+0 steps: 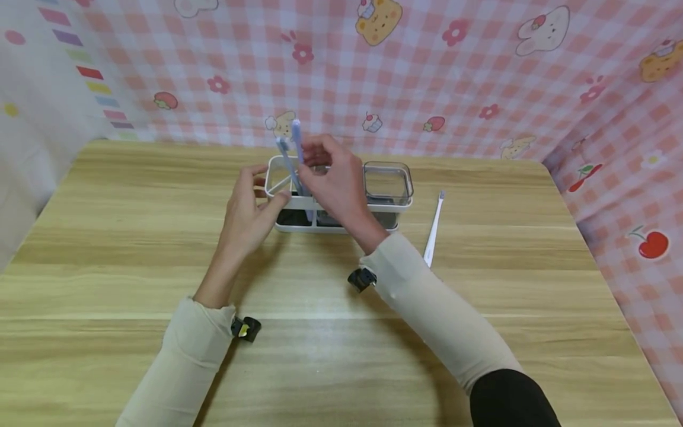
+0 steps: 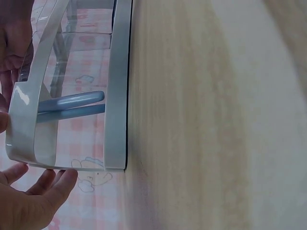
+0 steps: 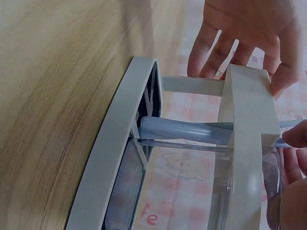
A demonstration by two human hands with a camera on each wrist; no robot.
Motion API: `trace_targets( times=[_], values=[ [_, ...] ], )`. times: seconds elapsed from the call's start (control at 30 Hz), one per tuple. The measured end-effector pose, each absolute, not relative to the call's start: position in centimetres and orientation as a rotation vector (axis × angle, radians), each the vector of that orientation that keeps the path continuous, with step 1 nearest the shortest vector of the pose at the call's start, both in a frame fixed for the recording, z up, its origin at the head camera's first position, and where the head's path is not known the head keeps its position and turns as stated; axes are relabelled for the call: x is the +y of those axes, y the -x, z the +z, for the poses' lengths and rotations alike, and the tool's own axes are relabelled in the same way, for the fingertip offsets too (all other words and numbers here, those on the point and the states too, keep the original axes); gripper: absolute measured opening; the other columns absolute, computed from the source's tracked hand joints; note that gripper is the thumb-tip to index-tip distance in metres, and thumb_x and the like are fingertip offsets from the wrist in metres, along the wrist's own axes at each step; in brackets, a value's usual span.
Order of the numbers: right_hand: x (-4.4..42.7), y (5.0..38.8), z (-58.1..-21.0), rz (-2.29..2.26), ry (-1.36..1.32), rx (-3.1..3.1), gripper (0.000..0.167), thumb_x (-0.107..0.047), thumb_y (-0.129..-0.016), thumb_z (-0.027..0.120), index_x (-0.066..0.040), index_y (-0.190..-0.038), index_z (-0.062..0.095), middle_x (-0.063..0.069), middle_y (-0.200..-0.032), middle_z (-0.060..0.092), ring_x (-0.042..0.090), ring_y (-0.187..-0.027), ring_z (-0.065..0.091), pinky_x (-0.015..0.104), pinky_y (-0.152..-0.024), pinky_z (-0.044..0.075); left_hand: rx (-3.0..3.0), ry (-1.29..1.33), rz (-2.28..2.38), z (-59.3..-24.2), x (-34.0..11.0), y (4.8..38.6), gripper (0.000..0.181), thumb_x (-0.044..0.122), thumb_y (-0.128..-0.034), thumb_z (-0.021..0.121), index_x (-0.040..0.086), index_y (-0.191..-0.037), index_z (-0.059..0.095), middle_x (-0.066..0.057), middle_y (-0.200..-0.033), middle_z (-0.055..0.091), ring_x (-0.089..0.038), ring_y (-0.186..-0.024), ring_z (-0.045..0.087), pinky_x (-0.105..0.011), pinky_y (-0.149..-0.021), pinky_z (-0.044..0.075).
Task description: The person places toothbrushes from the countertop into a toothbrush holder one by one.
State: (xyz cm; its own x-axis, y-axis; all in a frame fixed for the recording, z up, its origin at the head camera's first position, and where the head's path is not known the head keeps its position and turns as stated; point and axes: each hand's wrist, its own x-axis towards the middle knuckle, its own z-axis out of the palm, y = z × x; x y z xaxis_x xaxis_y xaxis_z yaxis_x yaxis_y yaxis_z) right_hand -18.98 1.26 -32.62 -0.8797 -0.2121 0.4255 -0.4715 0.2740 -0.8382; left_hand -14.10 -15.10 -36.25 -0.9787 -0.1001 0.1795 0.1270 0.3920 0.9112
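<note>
A white-framed toothbrush holder point(image 1: 392, 208) with clear cups stands near the back of the table. My left hand point(image 1: 248, 207) grips its left end, thumb on the front of the upper rim and fingers around the side. Two toothbrushes stand in the left section: a blue toothbrush point(image 1: 287, 156) and a purplish toothbrush point(image 1: 297, 137). Just beside them, my right hand point(image 1: 338, 178) pinches the purplish one below its head. Both handles point(image 3: 182, 129) reach down to the base in the right wrist view. The right hand covers the holder's middle in the head view.
To the right of the holder, a white toothbrush point(image 1: 434, 228) lies on the wooden table point(image 1: 299, 367), its lower end hidden by the right sleeve. A pink checked cloth point(image 1: 256, 53) with cartoon prints hangs behind and along the right side.
</note>
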Motion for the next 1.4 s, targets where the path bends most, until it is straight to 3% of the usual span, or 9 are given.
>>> trace_targets(
  times=[0.23,0.73,1.0,1.27,1.4],
  values=[
    [1.4,19.0,-32.4,1.648,-0.625,-2.332,0.027,0.006,-0.086,0.073,0.001,-0.111,0.066,0.011,-0.101,0.07,0.018,-0.09,0.068,0.021,-0.079,0.057,-2.443,0.029,-1.624,-36.1,-15.0,14.2,0.058,0.02,-0.0931,0.066,0.001,-0.143,0.043,-0.02,-0.128,0.053,-0.027,-0.113,0.052,-0.042,-0.096,0.054],
    [2.9,18.9,-32.0,1.686,-0.583,-2.341,0.025,0.002,-0.089,0.071,0.001,-0.115,0.067,0.012,-0.103,0.068,0.022,-0.095,0.068,0.027,-0.085,0.058,-2.461,0.024,-1.618,-36.3,-15.0,14.2,0.059,0.021,-0.0943,0.065,0.001,-0.145,0.042,-0.02,-0.128,0.053,-0.028,-0.115,0.051,-0.042,-0.098,0.053],
    [4.1,18.5,-31.0,1.6,-0.577,-2.354,0.024,-0.007,-0.093,0.07,-0.003,-0.117,0.069,0.01,-0.11,0.071,0.019,-0.099,0.07,0.025,-0.082,0.058,-2.452,0.018,-1.635,-36.3,-15.2,14.1,0.059,0.021,-0.0943,0.066,0.0,-0.144,0.042,-0.02,-0.128,0.054,-0.028,-0.113,0.052,-0.042,-0.097,0.052],
    [6.6,18.2,-30.4,1.128,-0.64,-2.395,0.035,-0.025,-0.095,0.071,-0.007,-0.125,0.071,0.007,-0.124,0.07,0.02,-0.116,0.065,0.037,-0.096,0.054,-2.461,0.014,-1.603,-36.1,-15.1,14.1,0.058,0.021,-0.094,0.065,0.001,-0.144,0.043,-0.02,-0.127,0.054,-0.028,-0.113,0.052,-0.043,-0.098,0.051],
    [8.1,17.9,-30.2,0.886,-0.636,-2.453,0.043,-0.034,-0.097,0.068,-0.007,-0.13,0.069,0.009,-0.133,0.066,0.025,-0.128,0.058,0.042,-0.109,0.044,-2.451,0.023,-1.604,-36.1,-15.0,14.1,0.058,0.019,-0.0936,0.065,0.0,-0.143,0.044,-0.02,-0.126,0.054,-0.028,-0.112,0.053,-0.044,-0.098,0.051]
  ],
)
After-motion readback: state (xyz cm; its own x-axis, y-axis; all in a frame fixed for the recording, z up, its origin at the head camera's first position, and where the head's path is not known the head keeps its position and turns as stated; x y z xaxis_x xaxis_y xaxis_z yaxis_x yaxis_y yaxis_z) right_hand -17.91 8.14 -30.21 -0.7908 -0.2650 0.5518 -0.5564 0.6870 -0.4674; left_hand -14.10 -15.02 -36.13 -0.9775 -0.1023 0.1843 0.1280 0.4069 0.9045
